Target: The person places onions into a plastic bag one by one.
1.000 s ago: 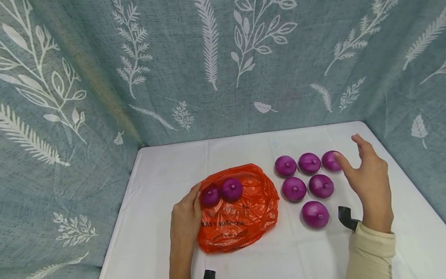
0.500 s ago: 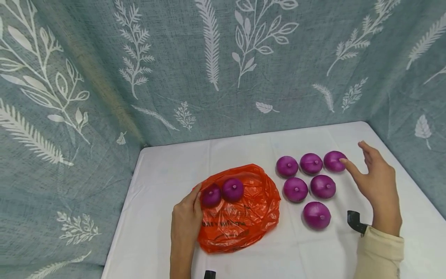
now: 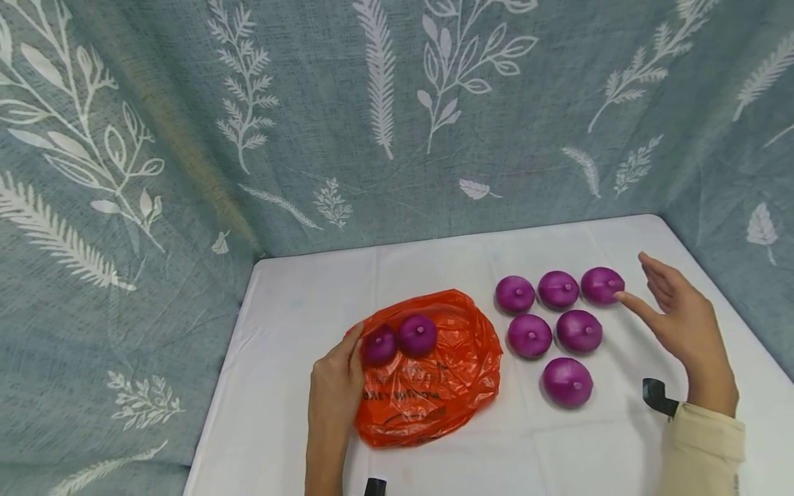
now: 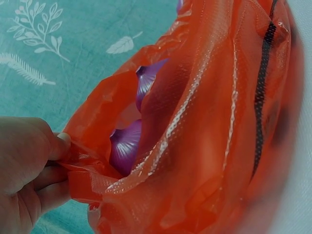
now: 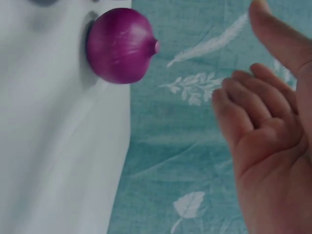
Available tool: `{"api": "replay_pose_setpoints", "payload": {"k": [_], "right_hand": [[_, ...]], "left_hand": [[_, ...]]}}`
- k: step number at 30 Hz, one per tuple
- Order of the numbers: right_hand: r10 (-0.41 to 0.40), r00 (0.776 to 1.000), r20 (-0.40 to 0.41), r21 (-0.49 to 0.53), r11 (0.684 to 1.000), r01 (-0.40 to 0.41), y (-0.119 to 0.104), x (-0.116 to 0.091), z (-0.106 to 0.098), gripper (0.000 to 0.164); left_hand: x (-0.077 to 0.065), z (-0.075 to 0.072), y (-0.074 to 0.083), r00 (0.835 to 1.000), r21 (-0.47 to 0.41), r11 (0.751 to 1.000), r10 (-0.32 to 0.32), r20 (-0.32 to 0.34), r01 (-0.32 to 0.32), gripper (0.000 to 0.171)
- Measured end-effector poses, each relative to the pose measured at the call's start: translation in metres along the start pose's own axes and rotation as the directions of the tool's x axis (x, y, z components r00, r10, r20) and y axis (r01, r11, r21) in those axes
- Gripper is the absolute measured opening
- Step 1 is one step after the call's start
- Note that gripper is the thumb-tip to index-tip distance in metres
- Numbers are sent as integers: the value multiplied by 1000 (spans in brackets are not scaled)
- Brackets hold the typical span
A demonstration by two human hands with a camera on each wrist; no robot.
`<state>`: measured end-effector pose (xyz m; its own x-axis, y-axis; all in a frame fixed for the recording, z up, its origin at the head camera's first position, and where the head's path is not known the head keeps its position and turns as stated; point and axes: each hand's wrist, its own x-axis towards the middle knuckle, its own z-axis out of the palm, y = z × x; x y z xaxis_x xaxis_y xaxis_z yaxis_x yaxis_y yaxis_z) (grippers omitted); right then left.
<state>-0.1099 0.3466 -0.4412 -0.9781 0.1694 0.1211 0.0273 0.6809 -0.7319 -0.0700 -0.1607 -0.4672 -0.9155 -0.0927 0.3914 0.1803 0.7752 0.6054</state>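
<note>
An orange-red plastic bag [image 3: 471, 393] lies at mid-table, its mouth facing the far side. Two red onions, one at the left [image 3: 380, 344] and one beside it [image 3: 418, 335], show inside the opening. My left hand [image 3: 337, 379] pinches the bag's rim between thumb and fingers; the left wrist view shows the film [image 4: 92, 156] stretched from that hand [image 4: 27, 165]. Right of the bag, several loose red onions [image 3: 579, 331] sit in short rows. Over the table's right side, my right hand [image 3: 688, 327] is held with fingers apart, holding nothing, its thumb near the far-right onion [image 3: 602, 285].
A white cloth [image 3: 298, 296] covers the table. Grey-green curtains [image 3: 397, 179] with a white leaf print hang behind it and at both sides. A black camera mount [image 3: 659, 397] juts from the right wrist, beside a beige sleeve [image 3: 707, 441].
My right hand has shifted right and slightly nearer, away from the far-right onion. The left hand keeps its hold on the bag's rim. The head view has turned slightly.
</note>
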Motion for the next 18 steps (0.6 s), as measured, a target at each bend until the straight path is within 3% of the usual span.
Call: {"api": "replay_pose_setpoints", "payload": {"k": [12, 18], "right_hand": [[-67, 994, 82, 58, 996, 62, 25, 18, -1, 86], [-38, 987, 157, 33, 999, 34, 41, 25, 3, 89]], "left_hand": [[0, -2, 1, 1000, 1, 1000, -17, 6, 17, 35], [0, -2, 0, 1000, -2, 1000, -5, 16, 5, 35]]}}
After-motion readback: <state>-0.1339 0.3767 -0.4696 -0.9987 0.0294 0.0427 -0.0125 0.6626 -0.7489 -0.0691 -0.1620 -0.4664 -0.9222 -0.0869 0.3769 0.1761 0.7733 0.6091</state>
